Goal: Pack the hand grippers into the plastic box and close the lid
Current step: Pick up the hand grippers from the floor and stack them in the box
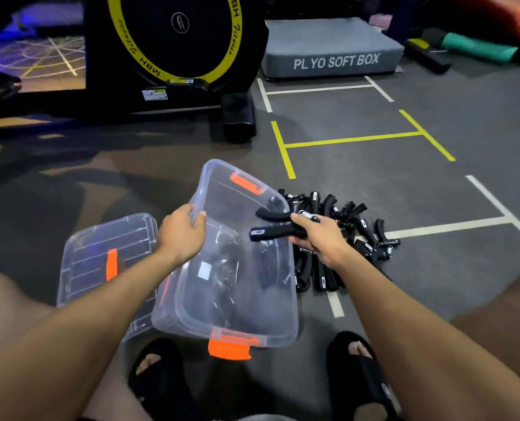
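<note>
Left hand gripping tilted box rim, centre frame; right hand clutching gripper over its opening.

Single head-worn view, facing forward and down, close

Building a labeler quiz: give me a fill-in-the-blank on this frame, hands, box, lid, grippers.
1. The left hand grips the box by its ____.
2. The right hand holds one black ____ over the box.
3. The lid lies on the floor to the ____ of the box.
4. The latches on the box are ____ in colour.

Missing words: rim; hand gripper; left; orange
</note>
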